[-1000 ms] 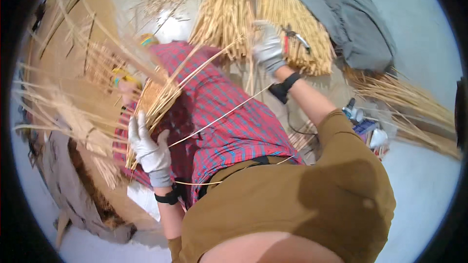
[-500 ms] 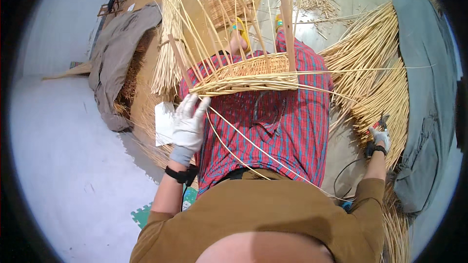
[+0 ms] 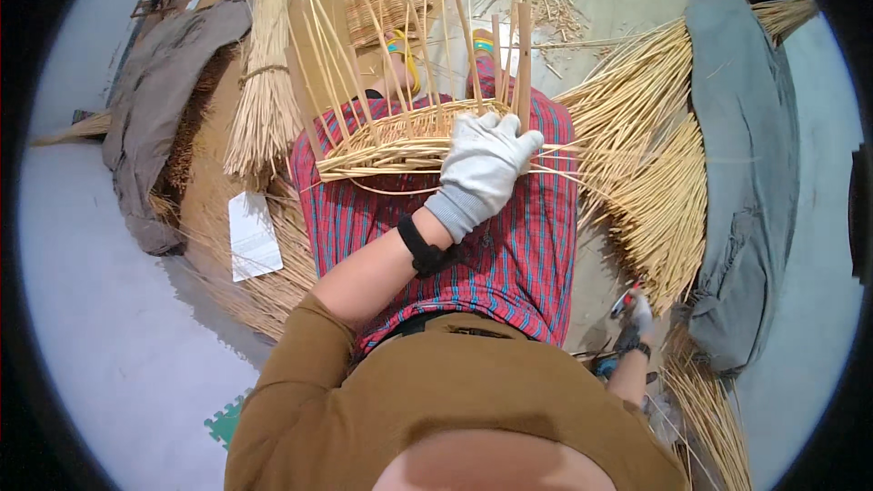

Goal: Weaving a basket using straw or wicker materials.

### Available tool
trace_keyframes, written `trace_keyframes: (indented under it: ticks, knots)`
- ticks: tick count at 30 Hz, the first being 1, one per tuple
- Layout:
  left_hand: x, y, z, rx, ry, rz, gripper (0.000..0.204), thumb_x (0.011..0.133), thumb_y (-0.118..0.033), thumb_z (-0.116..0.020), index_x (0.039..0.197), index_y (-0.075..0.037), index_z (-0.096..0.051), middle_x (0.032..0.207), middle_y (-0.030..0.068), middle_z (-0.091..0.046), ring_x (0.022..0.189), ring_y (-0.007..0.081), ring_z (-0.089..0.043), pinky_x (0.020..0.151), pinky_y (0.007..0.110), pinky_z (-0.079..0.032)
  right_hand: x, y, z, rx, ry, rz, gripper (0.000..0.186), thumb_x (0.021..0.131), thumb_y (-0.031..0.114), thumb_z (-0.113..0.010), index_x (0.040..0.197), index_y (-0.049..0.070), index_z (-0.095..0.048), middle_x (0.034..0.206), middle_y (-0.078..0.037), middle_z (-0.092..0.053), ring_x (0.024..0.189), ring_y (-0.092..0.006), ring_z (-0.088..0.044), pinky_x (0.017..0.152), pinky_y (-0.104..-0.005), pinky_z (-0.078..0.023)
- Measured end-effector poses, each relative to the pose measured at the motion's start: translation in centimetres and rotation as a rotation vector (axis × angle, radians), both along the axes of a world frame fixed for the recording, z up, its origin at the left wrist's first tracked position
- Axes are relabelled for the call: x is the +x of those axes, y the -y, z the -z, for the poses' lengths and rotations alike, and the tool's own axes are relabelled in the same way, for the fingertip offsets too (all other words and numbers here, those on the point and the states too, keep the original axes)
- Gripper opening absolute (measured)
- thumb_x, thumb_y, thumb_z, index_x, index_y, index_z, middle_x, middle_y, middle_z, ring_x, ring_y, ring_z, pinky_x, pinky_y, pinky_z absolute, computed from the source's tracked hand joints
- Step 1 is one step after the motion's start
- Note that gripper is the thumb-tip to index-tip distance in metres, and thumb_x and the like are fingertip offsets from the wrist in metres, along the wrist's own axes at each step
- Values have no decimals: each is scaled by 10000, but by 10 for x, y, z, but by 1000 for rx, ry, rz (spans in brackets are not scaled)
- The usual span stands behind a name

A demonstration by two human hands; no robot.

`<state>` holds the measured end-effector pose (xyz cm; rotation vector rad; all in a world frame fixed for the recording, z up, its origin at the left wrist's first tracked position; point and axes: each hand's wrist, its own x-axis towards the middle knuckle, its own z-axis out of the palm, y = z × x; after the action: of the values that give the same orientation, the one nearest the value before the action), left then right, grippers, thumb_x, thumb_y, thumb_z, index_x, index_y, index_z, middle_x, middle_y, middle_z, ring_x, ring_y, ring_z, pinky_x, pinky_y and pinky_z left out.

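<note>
A partly woven wicker basket (image 3: 382, 156) lies across my lap, which is covered in red checked cloth (image 3: 364, 218). Tall upright stakes (image 3: 523, 64) rise from its far side. My left hand (image 3: 486, 159), in a whitish glove, is closed over the woven edge near the right end, its fingers bent over the rim and partly hidden. Down at the lower right, my gloved right hand (image 3: 641, 320) grips red-handled pruning shears (image 3: 623, 303), low beside the cut ends of a rod bundle; the tool is small and blurred.
Piles of pale willow rods (image 3: 664, 182) spread on the right beside a grey-green cloth (image 3: 741, 173). A tied bundle (image 3: 264, 109) and a brown cloth (image 3: 173, 91) lie left, near a white sheet (image 3: 255, 236). Woven panels (image 3: 386, 9) and cut scraps (image 3: 550, 9) are beyond my feet.
My left hand has gone from the basket's left corner to its right end and closed there. My right hand has come back nearer my body with the shears. The whole view has shifted.
</note>
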<state>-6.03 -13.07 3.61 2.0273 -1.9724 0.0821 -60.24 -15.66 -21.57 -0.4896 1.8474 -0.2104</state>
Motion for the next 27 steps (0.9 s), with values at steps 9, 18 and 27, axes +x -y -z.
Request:
trace_keyframes:
  ticks: [9, 18, 27]
  knots:
    - [17, -68, -49, -157, -427, 301, 307, 816, -53, -669, 1113, -130, -650, 948, 75, -662, 877, 313, -678, 752, 428, -534, -2, -90, 1, -2, 114, 363, 248, 846, 378, -705, 839, 174, -564, 653, -17, -520, 587, -260, -543, 533, -419, -461]
    - [42, -111, -70, -444, -632, 343, 359, 790, -67, -678, 1146, -113, -682, 894, 64, -703, 815, 273, -704, 688, 403, -549, 27, 5, -49, -282, 419, 492, 313, 855, 378, -717, 863, 90, -595, 743, -100, -628, 675, -237, -646, 558, -344, -577]
    - [25, -118, -55, -66, -372, 611, 226, 832, -195, -611, 1055, -161, -630, 869, 7, -609, 855, 223, -651, 825, 373, -524, 250, 35, -200, -729, 319, -604, 666, 894, 122, -711, 1483, -10, -431, 1109, -108, -659, 1011, -254, -678, 966, -389, -543]
